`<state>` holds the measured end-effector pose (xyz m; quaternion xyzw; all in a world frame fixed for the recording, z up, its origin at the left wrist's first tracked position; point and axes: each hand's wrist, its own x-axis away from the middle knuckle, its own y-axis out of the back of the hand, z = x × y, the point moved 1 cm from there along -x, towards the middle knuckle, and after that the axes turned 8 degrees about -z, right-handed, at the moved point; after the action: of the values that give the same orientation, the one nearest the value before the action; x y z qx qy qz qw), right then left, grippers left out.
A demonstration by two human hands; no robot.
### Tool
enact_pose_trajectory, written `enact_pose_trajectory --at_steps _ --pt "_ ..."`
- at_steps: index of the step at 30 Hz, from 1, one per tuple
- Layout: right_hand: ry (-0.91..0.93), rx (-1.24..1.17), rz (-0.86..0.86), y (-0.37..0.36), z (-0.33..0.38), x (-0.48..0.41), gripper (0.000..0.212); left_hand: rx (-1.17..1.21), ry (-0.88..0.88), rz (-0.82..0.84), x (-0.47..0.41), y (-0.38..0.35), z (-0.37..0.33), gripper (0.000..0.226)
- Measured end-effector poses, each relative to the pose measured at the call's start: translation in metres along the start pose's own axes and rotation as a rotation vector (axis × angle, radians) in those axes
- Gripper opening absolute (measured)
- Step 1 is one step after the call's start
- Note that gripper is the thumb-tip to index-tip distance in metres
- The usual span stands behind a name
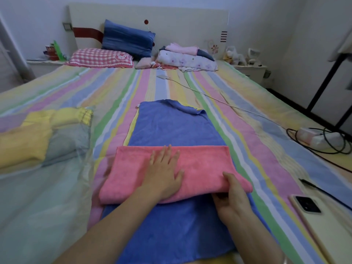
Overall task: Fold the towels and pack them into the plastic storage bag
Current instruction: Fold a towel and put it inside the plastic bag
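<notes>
You are using two hands, left hand (163, 172) and right hand (230, 197), on two loose towels: one pink towel (202, 164), one blue towel (171, 126). One plastic storage bag (47, 197) is showing two yellow towels (24, 143) and one grey towel (68, 143). Two pillows (127, 40) and one phone (306, 204) are lying around.

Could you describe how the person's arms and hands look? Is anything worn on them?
The left forearm and the right forearm are bare, with no sleeve in view. The left hand and the right hand have no gloves, and I see no ring, watch or bracelet on them.
</notes>
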<state>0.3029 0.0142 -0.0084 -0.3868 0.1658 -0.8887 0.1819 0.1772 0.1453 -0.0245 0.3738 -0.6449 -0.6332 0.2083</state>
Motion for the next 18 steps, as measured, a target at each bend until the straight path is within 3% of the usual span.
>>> enact_pose_trajectory --at_steps 2,5,8,11,13,16,18 --pt "0.065 0.074 -0.036 -0.005 -0.002 -0.002 0.027 -0.083 0.009 0.038 0.004 -0.013 0.003 0.066" --pt "0.37 0.274 -0.084 -0.021 -0.002 0.003 0.03 -0.061 0.005 0.026 0.008 -0.025 0.002 0.079" --pt "0.664 0.482 0.027 -0.052 -0.005 0.021 0.017 0.284 0.047 0.047 -0.006 -0.012 0.015 0.051" --pt "0.889 0.71 0.198 -0.085 -0.027 0.042 0.013 1.142 0.421 0.059 -0.014 0.026 0.04 0.036" --pt "1.052 0.873 0.356 -0.103 -0.056 0.055 0.018 1.513 0.735 0.076 -0.012 0.044 0.066 0.04" --pt "1.189 1.311 0.537 -0.11 -0.111 0.055 0.068 1.625 0.966 0.139 -0.005 0.046 0.115 0.049" --pt "1.177 1.6 0.55 -0.105 -0.138 0.052 0.076 1.518 0.958 0.182 0.003 0.04 0.133 0.046"
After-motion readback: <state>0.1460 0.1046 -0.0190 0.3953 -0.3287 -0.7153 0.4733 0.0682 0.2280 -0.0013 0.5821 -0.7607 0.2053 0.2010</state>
